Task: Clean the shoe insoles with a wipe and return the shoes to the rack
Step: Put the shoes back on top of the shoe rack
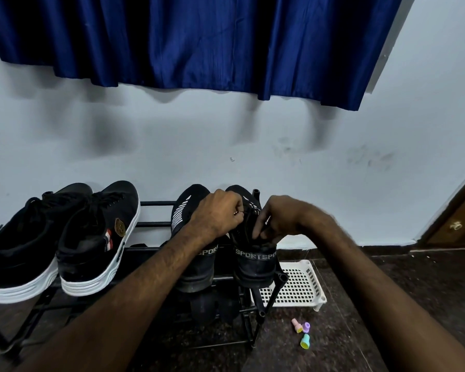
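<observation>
Two black sport shoes with "SPORT" heel bands stand side by side on the top tier of a black metal rack (156, 203). Both of my hands are at the mouth of the right sport shoe (255, 264). My left hand (218, 214) pinches its black laces or tongue from the left. My right hand (282, 220) has its fingers curled down into the shoe's opening. The left sport shoe (196, 267) sits partly under my left forearm. No wipe is visible.
A pair of black sneakers with white soles (91, 237) sits on the rack's left side. A white perforated plastic tray (298, 285) lies on the dark floor to the right of the rack, with three small pastel caps (302, 332) near it. A blue curtain hangs above; a brown door is at the right.
</observation>
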A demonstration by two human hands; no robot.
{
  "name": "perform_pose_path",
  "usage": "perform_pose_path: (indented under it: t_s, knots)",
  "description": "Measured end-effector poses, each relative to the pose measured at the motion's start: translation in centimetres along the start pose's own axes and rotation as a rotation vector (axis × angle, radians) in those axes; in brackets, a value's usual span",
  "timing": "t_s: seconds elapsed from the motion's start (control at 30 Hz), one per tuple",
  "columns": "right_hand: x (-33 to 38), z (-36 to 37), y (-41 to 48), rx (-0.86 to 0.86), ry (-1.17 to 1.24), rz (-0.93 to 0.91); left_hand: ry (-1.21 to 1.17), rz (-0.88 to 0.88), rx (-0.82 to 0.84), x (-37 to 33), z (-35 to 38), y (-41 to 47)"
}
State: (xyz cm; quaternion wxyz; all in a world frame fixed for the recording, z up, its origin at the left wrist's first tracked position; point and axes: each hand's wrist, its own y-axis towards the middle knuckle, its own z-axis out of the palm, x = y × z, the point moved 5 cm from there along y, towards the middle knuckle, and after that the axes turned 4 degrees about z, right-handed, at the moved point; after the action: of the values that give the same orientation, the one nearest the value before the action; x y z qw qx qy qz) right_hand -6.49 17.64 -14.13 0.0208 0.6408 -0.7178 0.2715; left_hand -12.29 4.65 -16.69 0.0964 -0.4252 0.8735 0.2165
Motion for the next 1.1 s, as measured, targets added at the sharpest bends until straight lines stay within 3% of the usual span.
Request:
perform_pose_path:
  t_s: [0.1,0.27,0.43,0.6,0.73,0.87,0.97,1.1]
  knots:
    - [-1.3,-1.6,-0.4,-0.130,0.258,0.007,-0.019,0.021,0.011,-0.1,-0.1,-0.3]
    - [-2.6,-1.4,1.2,-0.375,0.371,-0.046,-0.031,0.037,0.026,-0.1,0.0,-0.4]
    - [-1.3,0.0,2.4,-0.385,0.264,-0.225,-0.005,0.096,0.000,-0.6,-0.3,-0.7]
    - [-0.5,-1.1,1.3,-0.463,0.234,-0.247,-0.039,0.050,-0.005,-0.2,-0.5,-0.4]
    - [0.5,0.3,0.9,-0.281,-0.100,-0.292,-0.090,0.020,-0.010,0.2,-0.4,-0.2]
    - [0.7,1.4,0.5,-0.091,-0.213,-0.301,-0.087,0.030,-0.017,0.0,-0.4,-0.2]
    - [0.1,-0.4,0.0,-0.165,-0.072,-0.254,-0.079,0.034,-0.015,0.0,-0.4,-0.2]
    - [-0.9,-1.4,0.3,-0.412,0.038,-0.181,-0.068,0.041,-0.010,-0.1,-0.4,-0.4]
